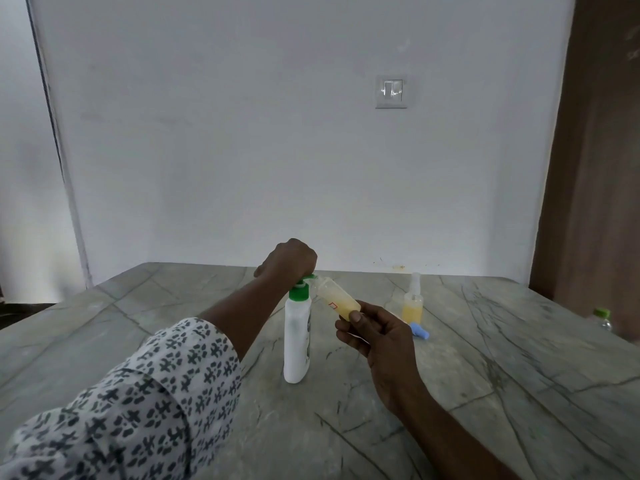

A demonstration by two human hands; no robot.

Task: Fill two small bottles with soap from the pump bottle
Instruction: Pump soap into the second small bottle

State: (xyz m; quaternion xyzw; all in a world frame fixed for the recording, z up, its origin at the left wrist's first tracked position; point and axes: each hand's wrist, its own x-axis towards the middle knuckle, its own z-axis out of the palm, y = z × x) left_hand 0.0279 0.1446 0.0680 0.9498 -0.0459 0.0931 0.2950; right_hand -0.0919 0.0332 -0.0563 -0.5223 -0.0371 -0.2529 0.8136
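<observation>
A white pump bottle (296, 344) with a green pump head stands upright in the middle of the stone table (519, 358). My left hand (290, 260) rests closed on top of the pump head. My right hand (375, 332) holds a small clear bottle (336, 299) tilted, its mouth against the pump nozzle, with yellowish soap in its lower part. A second small bottle (413, 304) stands upright further back right, partly filled with yellow soap and fitted with a spray top. A blue cap (420, 331) lies on the table beside it.
A white wall with a light switch (391, 91) rises behind the table. A brown door (595, 168) stands at the right. At the table's right edge, the green-capped top of another bottle (602, 315) shows.
</observation>
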